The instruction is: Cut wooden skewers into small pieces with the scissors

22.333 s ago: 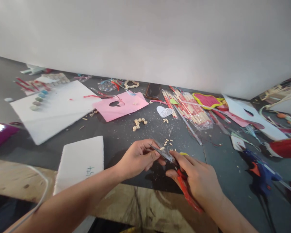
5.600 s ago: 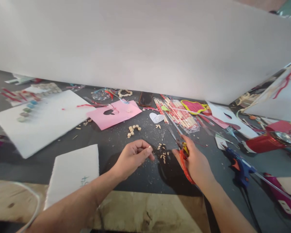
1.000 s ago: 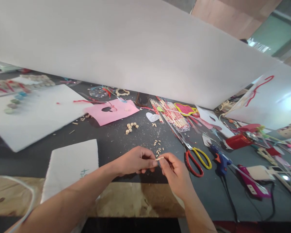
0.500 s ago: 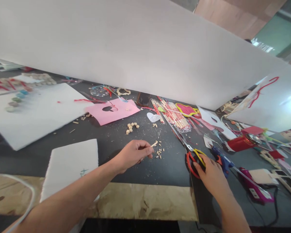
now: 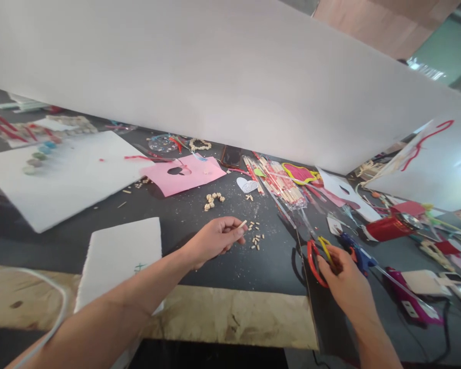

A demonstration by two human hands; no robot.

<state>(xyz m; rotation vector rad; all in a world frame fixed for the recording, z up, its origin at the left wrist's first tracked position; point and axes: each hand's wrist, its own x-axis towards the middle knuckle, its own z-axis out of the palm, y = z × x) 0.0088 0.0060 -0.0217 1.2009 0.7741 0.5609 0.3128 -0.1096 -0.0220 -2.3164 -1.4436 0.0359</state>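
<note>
My left hand [image 5: 225, 236] pinches a short piece of pale wooden stick [image 5: 243, 224] between thumb and fingertips, just above the dark table. Small cut stick pieces [image 5: 257, 239] lie scattered to the right of those fingers. In my right hand [image 5: 346, 271] is a pair of scissors [image 5: 325, 253] with a red and a yellow handle. Its blades point up and away and are blurred. A shadow falls on the table beside the red handle. Beyond my left hand sits a curved cluster of small wooden pieces [image 5: 214, 200].
Pink paper [image 5: 188, 177] with a hole, a paper heart [image 5: 247, 185] and bagged sticks [image 5: 280, 184] lie further back. White boards [image 5: 80, 174] cover the left side. A red can [image 5: 392, 226], blue glue gun [image 5: 357, 253] and magenta power strip [image 5: 411, 302] crowd the right.
My right hand has raised the scissors off the table and shifted them slightly right. My left hand keeps its pinch on the stick piece. The whole view has shifted a little.
</note>
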